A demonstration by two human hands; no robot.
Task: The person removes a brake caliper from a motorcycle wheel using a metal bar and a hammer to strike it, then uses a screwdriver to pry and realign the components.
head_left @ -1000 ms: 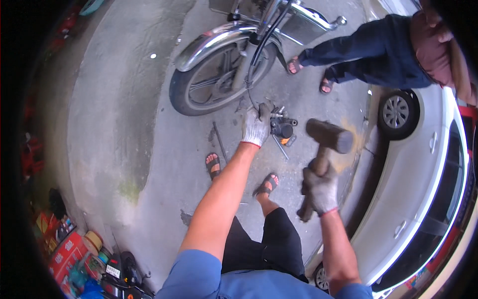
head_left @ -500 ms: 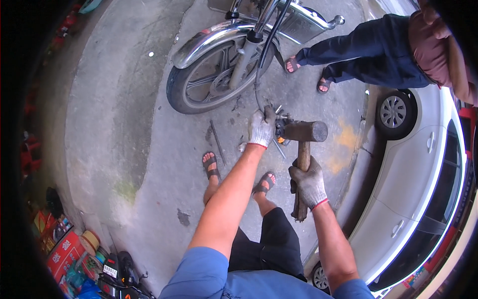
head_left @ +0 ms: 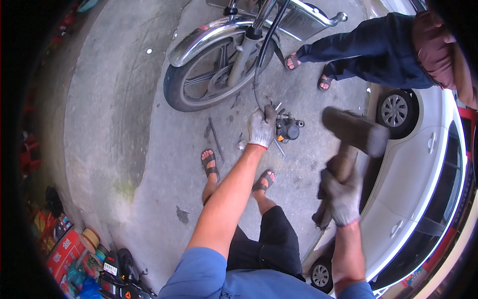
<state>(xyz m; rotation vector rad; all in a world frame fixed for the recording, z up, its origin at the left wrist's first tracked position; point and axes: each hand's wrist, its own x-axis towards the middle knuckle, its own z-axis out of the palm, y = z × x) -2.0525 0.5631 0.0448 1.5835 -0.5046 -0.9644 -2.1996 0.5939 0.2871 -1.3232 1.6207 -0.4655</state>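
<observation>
My left hand [head_left: 262, 128], in a white knitted glove with a dark grey palm, is closed on a dark metal brake caliper [head_left: 291, 130]. A black hose [head_left: 256, 79] runs from it up toward the motorcycle's [head_left: 244, 47] front fork. Off to the right, my right hand [head_left: 343, 197], gloved alike, is wrapped around the wooden handle of a sledgehammer [head_left: 354, 130]. The hammer's thick dark head is raised, apart from the caliper, and slightly smeared by motion. A thin metal rod [head_left: 279, 147] shows just below the caliper; whether it touches is unclear.
A long dark bar [head_left: 216, 139] lies on the concrete [head_left: 119, 99] left of my feet. Another person in dark trousers [head_left: 368, 50] stands at the upper right. A white car [head_left: 413, 169] is close on my right. Boxes and a second motorbike [head_left: 122, 276] are at the lower left.
My right hand has swung the sledgehammer to the right and up, away from the caliper, which now shows fully. My left hand has stayed in place.
</observation>
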